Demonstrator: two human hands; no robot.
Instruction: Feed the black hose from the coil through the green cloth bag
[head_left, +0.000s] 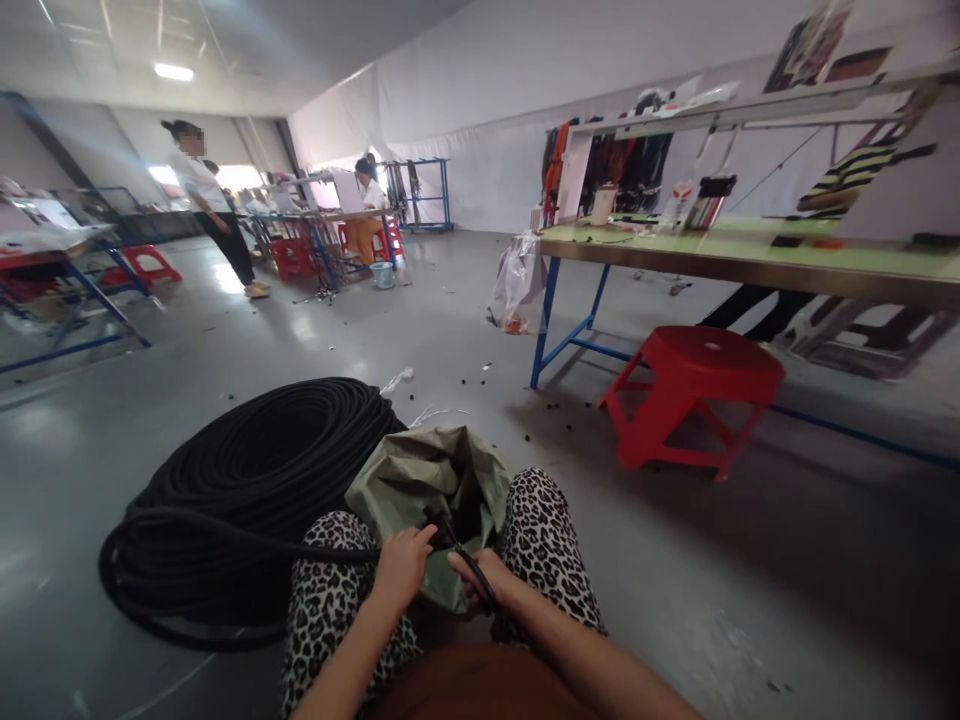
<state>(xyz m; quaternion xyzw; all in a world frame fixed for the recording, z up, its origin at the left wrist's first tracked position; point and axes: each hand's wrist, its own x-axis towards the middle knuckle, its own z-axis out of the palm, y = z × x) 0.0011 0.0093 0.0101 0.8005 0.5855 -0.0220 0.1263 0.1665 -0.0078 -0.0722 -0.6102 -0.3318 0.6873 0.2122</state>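
My left hand [403, 567] is closed around a thick black cord [330, 551], close to the cord's end. That cord runs left across my knee to a large black coil [262, 450] lying on the floor. In my right hand [487, 580] is a pair of dark-handled scissors [478, 578], its blades pointing up and left at the cord end by my left fingers. How far the blades are apart cannot be made out. Below both hands an olive-green sack [397, 470] stands between my knees with its mouth open and its inside dark.
A red stool [690, 390] stands on the right, before a worktable [750, 265] with bottles and a clear bag hanging from its corner. Small dark scraps lie on the grey floor [450, 330]. People [206, 190] are at tables farther back; another sits behind the right table.
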